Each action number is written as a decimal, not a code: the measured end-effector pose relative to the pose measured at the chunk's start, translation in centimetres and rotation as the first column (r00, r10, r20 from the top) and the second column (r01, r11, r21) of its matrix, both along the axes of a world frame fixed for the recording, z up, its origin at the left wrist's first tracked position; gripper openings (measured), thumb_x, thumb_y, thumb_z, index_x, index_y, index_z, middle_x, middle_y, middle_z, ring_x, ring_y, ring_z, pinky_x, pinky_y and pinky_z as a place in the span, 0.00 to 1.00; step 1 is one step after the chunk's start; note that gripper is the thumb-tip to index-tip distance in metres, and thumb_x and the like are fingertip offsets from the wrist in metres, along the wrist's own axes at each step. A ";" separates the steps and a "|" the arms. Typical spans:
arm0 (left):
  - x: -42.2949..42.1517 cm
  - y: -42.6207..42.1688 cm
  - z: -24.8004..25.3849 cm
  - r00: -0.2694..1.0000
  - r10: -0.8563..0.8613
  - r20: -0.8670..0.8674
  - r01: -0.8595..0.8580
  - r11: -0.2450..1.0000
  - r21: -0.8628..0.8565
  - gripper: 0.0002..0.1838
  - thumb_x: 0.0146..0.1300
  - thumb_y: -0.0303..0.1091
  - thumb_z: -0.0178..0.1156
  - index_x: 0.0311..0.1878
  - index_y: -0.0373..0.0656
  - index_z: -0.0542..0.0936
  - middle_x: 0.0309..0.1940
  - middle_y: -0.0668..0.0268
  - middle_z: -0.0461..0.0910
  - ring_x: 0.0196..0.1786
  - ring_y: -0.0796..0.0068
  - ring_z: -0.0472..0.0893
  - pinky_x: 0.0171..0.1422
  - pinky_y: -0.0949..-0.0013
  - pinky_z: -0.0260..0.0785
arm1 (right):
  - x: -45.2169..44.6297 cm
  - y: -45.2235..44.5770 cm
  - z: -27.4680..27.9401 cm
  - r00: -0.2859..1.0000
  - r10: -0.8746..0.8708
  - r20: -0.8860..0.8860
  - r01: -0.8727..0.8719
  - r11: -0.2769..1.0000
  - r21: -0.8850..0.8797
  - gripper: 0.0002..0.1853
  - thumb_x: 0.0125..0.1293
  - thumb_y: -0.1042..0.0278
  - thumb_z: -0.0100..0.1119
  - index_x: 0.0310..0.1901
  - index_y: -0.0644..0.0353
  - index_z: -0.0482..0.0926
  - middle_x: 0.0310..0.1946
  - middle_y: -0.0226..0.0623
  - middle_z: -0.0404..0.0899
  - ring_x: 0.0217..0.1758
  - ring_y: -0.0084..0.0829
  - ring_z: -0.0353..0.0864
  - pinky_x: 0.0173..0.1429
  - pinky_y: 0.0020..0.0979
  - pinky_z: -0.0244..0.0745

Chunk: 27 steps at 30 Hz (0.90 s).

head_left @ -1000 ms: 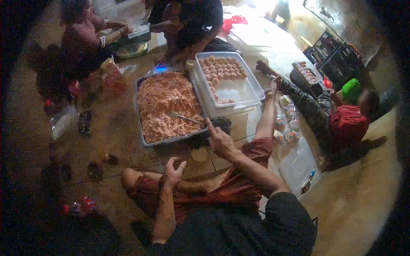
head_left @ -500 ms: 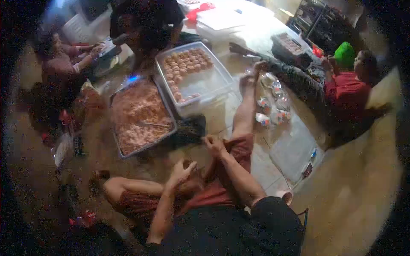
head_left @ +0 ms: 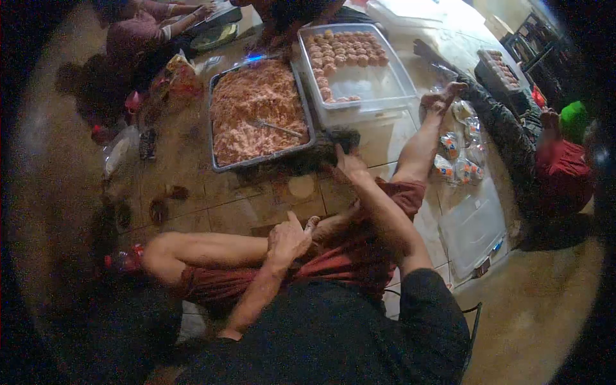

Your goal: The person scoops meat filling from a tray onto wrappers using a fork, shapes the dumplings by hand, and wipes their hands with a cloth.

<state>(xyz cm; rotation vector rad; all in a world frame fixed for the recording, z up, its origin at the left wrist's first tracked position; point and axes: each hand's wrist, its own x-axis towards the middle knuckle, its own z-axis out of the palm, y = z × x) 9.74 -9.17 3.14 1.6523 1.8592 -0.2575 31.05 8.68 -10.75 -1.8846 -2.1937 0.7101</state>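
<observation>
My left hand [head_left: 289,242] rests over my crossed legs, fingers apart, with nothing visible in it. Farther forward, my right hand [head_left: 350,168] reaches over my knee with fingers extended, near a dark object [head_left: 345,138] in shadow. I cannot make out whether it touches that object. In front of me a large grey tub [head_left: 310,144] is heaped with a pinkish minced mixture [head_left: 256,96]. A metal spoon or similar utensil [head_left: 276,128] lies on the mince. Beside the tub, a clear plastic container [head_left: 398,83] holds round balls [head_left: 337,51] of similar mixture in rows.
Several wrapped packs [head_left: 452,146] lie right of my outstretched leg, near a clear lid [head_left: 475,231]. A person in red [head_left: 564,170] sits at the right, by another container of balls [head_left: 500,69]. Another person [head_left: 138,32] works at the upper left. A red-capped bottle [head_left: 125,260] lies left.
The view has shifted, so the tub and container appear higher and farther right. My right hand has reached forward from my knee toward the tub's near corner. My left hand's fingers look more spread.
</observation>
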 end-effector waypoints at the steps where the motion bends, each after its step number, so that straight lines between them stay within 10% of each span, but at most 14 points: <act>1: -0.9 -0.1 0.0 1.000 -0.015 -0.008 0.015 1.000 -0.005 0.46 0.75 0.67 0.41 0.65 0.21 0.67 0.45 0.32 0.83 0.53 0.33 0.83 0.59 0.45 0.75 | -0.3 1.4 -3.7 0.998 0.042 0.048 -0.039 0.998 -0.052 0.39 0.69 0.43 0.61 0.75 0.57 0.65 0.63 0.67 0.74 0.55 0.65 0.80 0.58 0.53 0.78; 8: -7.6 -0.2 -3.3 0.998 0.056 -0.010 -0.055 0.998 0.041 0.46 0.76 0.66 0.40 0.66 0.20 0.66 0.49 0.28 0.80 0.55 0.31 0.81 0.61 0.44 0.73 | 4.5 1.7 7.5 0.997 -0.001 0.072 -0.003 0.999 0.049 0.24 0.61 0.47 0.70 0.44 0.65 0.86 0.42 0.55 0.86 0.47 0.51 0.86 0.55 0.48 0.80; 10: -9.2 0.6 -2.2 0.981 -0.170 -0.095 0.174 0.984 0.033 0.48 0.75 0.68 0.39 0.65 0.19 0.68 0.51 0.26 0.78 0.58 0.29 0.79 0.66 0.43 0.70 | 6.0 -0.3 11.7 0.992 0.036 -0.123 -0.025 0.996 0.087 0.27 0.58 0.50 0.73 0.49 0.66 0.83 0.41 0.55 0.85 0.47 0.53 0.86 0.55 0.48 0.80; 13: -11.5 2.8 -3.4 0.983 0.182 -0.009 -0.181 0.983 0.041 0.51 0.73 0.71 0.40 0.63 0.18 0.69 0.53 0.25 0.77 0.60 0.28 0.77 0.68 0.42 0.68 | 6.7 -4.1 11.3 0.941 0.281 -0.190 -0.220 0.931 0.292 0.30 0.59 0.49 0.70 0.55 0.66 0.78 0.42 0.56 0.84 0.49 0.56 0.84 0.56 0.49 0.78; 15: -12.0 4.1 -2.0 0.989 0.150 -0.008 -0.149 0.988 0.049 0.52 0.72 0.72 0.39 0.62 0.17 0.70 0.53 0.25 0.77 0.61 0.28 0.77 0.69 0.42 0.67 | 2.1 -7.5 15.1 0.938 0.343 0.039 -0.336 0.933 -0.128 0.40 0.57 0.48 0.72 0.65 0.64 0.69 0.46 0.58 0.83 0.50 0.59 0.83 0.55 0.52 0.78; 18: -11.9 5.0 -1.5 0.995 0.077 -0.056 -0.074 0.995 0.065 0.52 0.73 0.72 0.38 0.63 0.17 0.68 0.52 0.24 0.77 0.61 0.28 0.76 0.70 0.42 0.66 | -5.2 -12.7 10.1 0.839 0.535 0.100 -0.454 0.789 -0.414 0.32 0.57 0.53 0.71 0.57 0.64 0.72 0.43 0.56 0.85 0.48 0.56 0.85 0.49 0.52 0.81; 22: -9.8 4.6 -0.1 0.997 0.072 0.021 -0.074 0.984 0.163 0.48 0.74 0.68 0.40 0.63 0.18 0.67 0.50 0.25 0.78 0.60 0.29 0.77 0.70 0.42 0.66 | -9.9 -16.7 4.1 0.756 0.644 -0.119 -0.653 0.726 -0.218 0.26 0.60 0.55 0.66 0.55 0.62 0.75 0.41 0.54 0.85 0.46 0.50 0.86 0.45 0.50 0.80; 27: -8.2 4.5 1.7 0.999 0.026 0.026 -0.029 0.992 0.122 0.40 0.75 0.62 0.46 0.60 0.24 0.69 0.47 0.31 0.81 0.52 0.32 0.82 0.61 0.45 0.73 | -5.8 -14.9 0.6 0.844 0.459 0.276 -0.465 0.884 -0.050 0.19 0.65 0.57 0.61 0.51 0.60 0.78 0.39 0.51 0.85 0.44 0.43 0.87 0.39 0.47 0.79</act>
